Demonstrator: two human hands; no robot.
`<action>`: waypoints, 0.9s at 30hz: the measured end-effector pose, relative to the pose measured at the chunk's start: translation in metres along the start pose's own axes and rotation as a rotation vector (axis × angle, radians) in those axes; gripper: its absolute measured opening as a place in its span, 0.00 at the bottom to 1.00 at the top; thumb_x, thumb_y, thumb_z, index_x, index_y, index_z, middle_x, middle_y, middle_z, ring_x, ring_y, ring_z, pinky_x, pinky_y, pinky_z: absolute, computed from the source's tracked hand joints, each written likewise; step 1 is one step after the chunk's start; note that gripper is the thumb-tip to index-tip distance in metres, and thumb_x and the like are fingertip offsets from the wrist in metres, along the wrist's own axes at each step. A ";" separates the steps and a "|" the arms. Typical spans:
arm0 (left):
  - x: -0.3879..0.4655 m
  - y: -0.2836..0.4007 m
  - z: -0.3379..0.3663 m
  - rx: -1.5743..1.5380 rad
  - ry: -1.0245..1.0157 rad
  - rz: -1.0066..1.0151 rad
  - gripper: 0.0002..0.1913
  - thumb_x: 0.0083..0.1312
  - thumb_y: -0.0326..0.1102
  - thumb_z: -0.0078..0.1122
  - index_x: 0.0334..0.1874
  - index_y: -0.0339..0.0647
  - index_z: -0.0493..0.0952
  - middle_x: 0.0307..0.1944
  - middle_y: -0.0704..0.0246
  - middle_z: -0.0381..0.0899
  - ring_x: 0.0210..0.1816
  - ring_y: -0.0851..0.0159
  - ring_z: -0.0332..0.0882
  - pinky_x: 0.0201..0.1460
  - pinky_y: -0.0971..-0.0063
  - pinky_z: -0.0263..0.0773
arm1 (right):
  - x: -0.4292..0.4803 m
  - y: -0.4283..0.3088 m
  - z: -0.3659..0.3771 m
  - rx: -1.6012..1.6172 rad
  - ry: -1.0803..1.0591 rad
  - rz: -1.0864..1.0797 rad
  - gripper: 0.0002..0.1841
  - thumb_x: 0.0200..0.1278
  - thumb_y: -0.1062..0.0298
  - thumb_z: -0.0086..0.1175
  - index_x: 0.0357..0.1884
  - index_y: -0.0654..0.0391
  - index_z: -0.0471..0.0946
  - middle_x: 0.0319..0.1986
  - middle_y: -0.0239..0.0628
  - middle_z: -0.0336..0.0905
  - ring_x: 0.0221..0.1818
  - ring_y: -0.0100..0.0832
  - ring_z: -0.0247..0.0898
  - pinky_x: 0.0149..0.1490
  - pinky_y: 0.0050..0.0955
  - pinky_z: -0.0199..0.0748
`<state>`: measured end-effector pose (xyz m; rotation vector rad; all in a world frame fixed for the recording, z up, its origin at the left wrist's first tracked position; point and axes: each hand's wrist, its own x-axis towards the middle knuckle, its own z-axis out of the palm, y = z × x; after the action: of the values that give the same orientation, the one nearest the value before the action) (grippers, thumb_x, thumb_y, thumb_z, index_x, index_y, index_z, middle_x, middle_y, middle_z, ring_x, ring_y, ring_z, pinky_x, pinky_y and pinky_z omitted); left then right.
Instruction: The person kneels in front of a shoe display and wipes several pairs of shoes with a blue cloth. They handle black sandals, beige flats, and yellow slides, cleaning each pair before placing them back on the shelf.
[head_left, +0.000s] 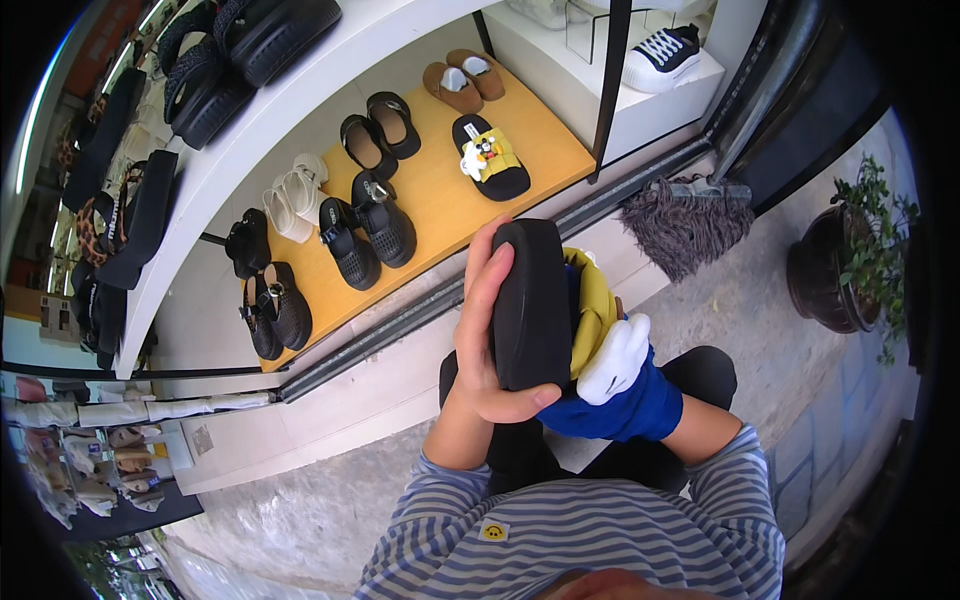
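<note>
In front of my knees, my left hand (478, 322) grips a thick black-soled slide sandal (531, 307), thumb at one end and fingers along the sole. The sandal is turned on its side, with its yellow puffy strap (594, 315) and a white cartoon-glove ornament (615, 360) facing right. A blue cloth glove or mitt (626, 412) covers my right hand behind the sandal. Blue cloth also shows between sole and strap; the right fingers are hidden. The matching yellow-strapped slide (491, 157) lies on the wooden display board (420, 202) ahead.
Several black shoes (367, 229), white sandals (294, 196) and brown clogs (463, 79) stand on the board. A curved white shelf (262, 97) with more footwear rises at left. A grey mop (686, 225) and a potted plant (832, 270) stand at right.
</note>
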<state>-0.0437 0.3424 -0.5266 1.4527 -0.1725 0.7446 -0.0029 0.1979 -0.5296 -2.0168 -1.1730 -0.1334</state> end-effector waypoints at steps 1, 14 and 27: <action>0.002 -0.001 0.000 -0.072 0.010 0.034 0.55 0.38 0.53 0.71 0.71 0.38 0.56 0.70 0.47 0.47 0.70 0.48 0.53 0.71 0.58 0.50 | 0.000 -0.004 0.001 -0.068 0.006 0.014 0.19 0.43 0.54 0.57 0.35 0.56 0.72 0.29 0.48 0.64 0.27 0.45 0.60 0.30 0.42 0.62; 0.002 -0.040 0.007 -0.572 0.170 -0.174 0.61 0.38 0.47 0.74 0.74 0.39 0.45 0.71 0.54 0.52 0.70 0.51 0.55 0.71 0.57 0.52 | 0.003 0.037 0.007 -0.386 -0.049 -0.465 0.20 0.37 0.55 0.59 0.32 0.58 0.74 0.43 0.59 0.60 0.37 0.55 0.57 0.34 0.47 0.59; 0.001 -0.041 -0.006 -0.708 0.276 -0.214 0.46 0.50 0.50 0.58 0.72 0.43 0.51 0.62 0.54 0.67 0.58 0.51 0.71 0.60 0.57 0.69 | 0.000 0.039 0.018 0.298 -0.226 -0.196 0.34 0.56 0.54 0.59 0.66 0.46 0.62 0.63 0.40 0.63 0.66 0.41 0.58 0.67 0.42 0.57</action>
<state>-0.0229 0.3509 -0.5613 0.6757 -0.0549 0.6129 0.0226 0.1997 -0.5643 -1.6856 -1.4396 0.1684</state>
